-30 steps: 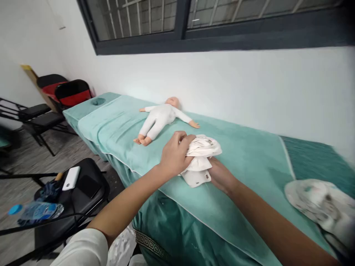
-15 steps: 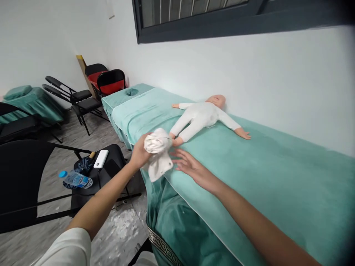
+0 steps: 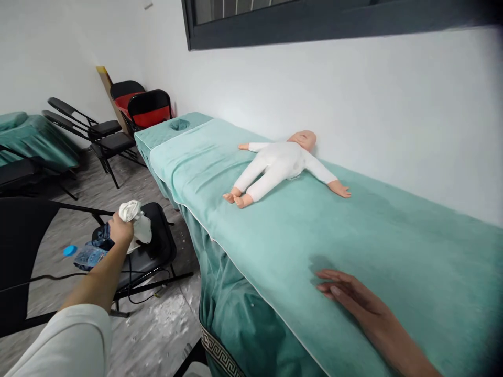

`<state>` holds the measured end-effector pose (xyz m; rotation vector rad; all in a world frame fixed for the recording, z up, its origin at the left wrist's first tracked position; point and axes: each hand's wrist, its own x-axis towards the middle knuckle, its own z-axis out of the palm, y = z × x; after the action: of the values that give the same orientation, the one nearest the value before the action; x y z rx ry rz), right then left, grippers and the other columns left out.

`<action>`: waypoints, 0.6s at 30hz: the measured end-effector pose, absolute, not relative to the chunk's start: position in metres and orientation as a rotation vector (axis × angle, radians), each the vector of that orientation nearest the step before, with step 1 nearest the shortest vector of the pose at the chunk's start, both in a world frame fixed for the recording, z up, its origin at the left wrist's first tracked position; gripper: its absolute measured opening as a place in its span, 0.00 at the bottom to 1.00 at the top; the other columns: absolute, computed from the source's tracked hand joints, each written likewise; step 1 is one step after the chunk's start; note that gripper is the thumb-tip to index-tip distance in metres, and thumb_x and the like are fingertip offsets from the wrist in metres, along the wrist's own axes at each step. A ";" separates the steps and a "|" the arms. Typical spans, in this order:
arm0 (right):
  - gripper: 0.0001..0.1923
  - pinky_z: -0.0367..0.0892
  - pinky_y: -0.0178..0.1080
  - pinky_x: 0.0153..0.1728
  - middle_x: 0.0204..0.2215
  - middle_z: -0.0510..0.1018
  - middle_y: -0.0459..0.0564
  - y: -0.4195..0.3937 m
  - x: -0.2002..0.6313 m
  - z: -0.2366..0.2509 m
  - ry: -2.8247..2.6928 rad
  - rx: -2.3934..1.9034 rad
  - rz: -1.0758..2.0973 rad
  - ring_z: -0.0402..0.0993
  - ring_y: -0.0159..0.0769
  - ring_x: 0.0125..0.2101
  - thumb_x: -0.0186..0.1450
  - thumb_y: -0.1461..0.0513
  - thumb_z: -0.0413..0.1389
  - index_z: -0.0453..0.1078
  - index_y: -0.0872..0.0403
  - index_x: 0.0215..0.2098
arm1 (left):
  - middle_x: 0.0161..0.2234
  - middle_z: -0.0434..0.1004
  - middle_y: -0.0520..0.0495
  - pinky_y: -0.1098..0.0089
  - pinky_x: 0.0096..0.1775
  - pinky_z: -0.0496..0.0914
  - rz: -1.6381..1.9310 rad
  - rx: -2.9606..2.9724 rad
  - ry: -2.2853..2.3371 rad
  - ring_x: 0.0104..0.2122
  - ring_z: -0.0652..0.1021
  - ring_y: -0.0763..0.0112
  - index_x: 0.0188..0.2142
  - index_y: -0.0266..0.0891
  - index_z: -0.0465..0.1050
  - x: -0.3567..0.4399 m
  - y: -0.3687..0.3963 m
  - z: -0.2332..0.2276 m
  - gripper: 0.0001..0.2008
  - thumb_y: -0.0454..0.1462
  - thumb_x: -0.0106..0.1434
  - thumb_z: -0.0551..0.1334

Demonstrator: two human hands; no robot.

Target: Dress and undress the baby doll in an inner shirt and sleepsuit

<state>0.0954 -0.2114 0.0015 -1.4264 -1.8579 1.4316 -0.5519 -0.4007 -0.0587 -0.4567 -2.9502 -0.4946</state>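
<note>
The left hand (image 3: 120,229), which a second ago pressed a bundled white cloth garment (image 3: 135,222) against the near edge of the long teal-covered massage table (image 3: 275,246), now grips that bundle in a closed fist out over the black folding chair (image 3: 157,246) to the left of the table, well clear of the mattress; the right hand (image 3: 353,301), which half a second ago hovered beside the bundle, now lies flat with fingers together and stretched on the teal towel, empty, at the near right. The garment has thus left the table and hangs just above the chair seat, which suggests it is being carried off to the side rather than put on the white-suited baby doll (image 3: 281,165), lying on its back with arms spread by the far wall. The view has swung left, so the patterned cloth seen at the right end of the table a second ago is out of frame. Under the left hand, a clear plastic water bottle with a blue cap (image 3: 84,255) and a dark blue crumpled thing are partly covered by the forearm; whatever else lies on the seat is hidden behind the bundle. The right forearm is cut off by the lower edge, and the floor at left is blurred
</note>
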 end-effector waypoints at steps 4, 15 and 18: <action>0.27 0.78 0.40 0.43 0.41 0.83 0.53 -0.216 0.107 -0.003 -1.825 -1.478 1.367 0.81 0.46 0.42 0.58 0.40 0.59 0.77 0.47 0.47 | 0.61 0.59 0.31 0.52 0.47 0.70 -0.394 -0.561 -2.948 0.51 0.73 0.48 0.68 0.40 0.51 -0.561 -0.411 -0.068 0.30 0.46 0.70 0.52; 0.24 0.77 0.41 0.42 0.41 0.83 0.54 -0.223 0.098 -0.007 -1.776 -1.407 1.369 0.80 0.43 0.38 0.62 0.42 0.58 0.77 0.50 0.44 | 0.67 0.56 0.35 0.46 0.61 0.57 0.178 -1.014 -2.904 0.66 0.57 0.47 0.67 0.46 0.57 -0.540 -0.432 -0.135 0.32 0.33 0.64 0.55; 0.22 0.76 0.44 0.44 0.41 0.82 0.53 -0.226 0.096 -0.003 -1.799 -1.392 1.362 0.80 0.44 0.39 0.64 0.43 0.56 0.76 0.49 0.43 | 0.68 0.54 0.32 0.39 0.61 0.55 0.186 -1.025 -2.892 0.68 0.55 0.44 0.67 0.42 0.55 -0.538 -0.425 -0.131 0.34 0.34 0.61 0.58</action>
<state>0.0964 -0.2262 -0.0032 -1.3918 -1.7992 1.3617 -0.5378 -0.4255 -0.1308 -1.0248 -2.8918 0.1860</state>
